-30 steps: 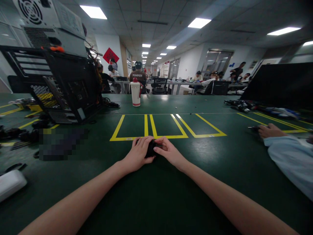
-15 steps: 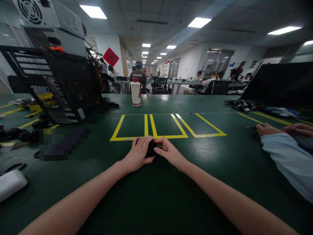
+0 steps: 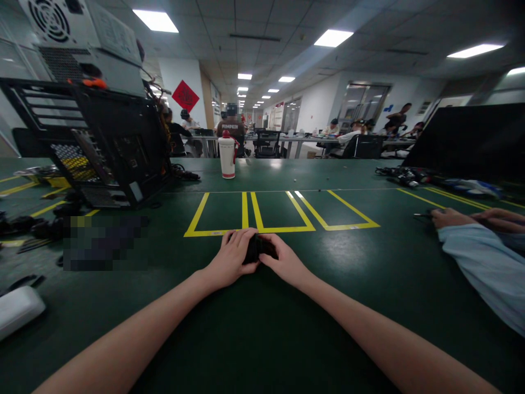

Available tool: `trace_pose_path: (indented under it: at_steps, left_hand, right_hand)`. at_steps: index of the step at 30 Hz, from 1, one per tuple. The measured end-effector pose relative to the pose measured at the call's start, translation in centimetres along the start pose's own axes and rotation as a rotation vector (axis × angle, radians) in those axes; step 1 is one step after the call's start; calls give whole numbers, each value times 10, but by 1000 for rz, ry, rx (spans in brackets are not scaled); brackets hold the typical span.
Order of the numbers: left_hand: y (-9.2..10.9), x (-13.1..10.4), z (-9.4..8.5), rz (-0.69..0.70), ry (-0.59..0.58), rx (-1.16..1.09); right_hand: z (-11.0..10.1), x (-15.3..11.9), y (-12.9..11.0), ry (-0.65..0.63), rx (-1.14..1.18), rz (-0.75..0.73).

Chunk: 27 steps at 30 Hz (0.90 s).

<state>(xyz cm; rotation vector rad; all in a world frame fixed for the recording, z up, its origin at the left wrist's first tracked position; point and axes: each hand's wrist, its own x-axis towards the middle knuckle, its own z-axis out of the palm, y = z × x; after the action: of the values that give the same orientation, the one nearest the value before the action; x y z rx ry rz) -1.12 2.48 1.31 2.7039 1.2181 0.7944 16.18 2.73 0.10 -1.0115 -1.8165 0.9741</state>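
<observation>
A small black object, too dark to make out in kind, lies between my two hands just in front of the yellow tape. My left hand is closed over its left side, fingers on top and thumb along the near side. From the other side my right hand curves round it, fingers behind and thumb in front, with a dark part of the object showing inside the curve. Much of the object is covered by my fingers.
Yellow tape outlines mark the green table. A white bottle stands beyond. At left are a black computer case, a blurred dark item and a white object. Another person's hand works at right.
My right hand has gone from touching the black object with its fingertips to curving round its right side. More of the dark object shows there. My left hand stays about where it was.
</observation>
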Motion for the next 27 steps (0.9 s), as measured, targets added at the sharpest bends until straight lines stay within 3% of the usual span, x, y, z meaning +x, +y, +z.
trace_pose_path:
  at_steps: [6,11,14,22,27]
  left_hand:
    - [-6,2,0,-58,-8,-51]
    - [-27,7,5,-275,9,-139]
    - [-35,8,7,-298,12,-216]
    - [-33,17,13,-321,-15,-217]
    - [-26,20,11,-345,-37,-249]
  right_hand:
    - [-5,-5,-6,0,-263,8]
    - [-8,-10,-1,-89,-259,-43]
    - [-7,-9,4,-101,-257,-78]
    - [2,11,1,-52,-545,-71]
    - [5,3,-16,-11,-709,-68]
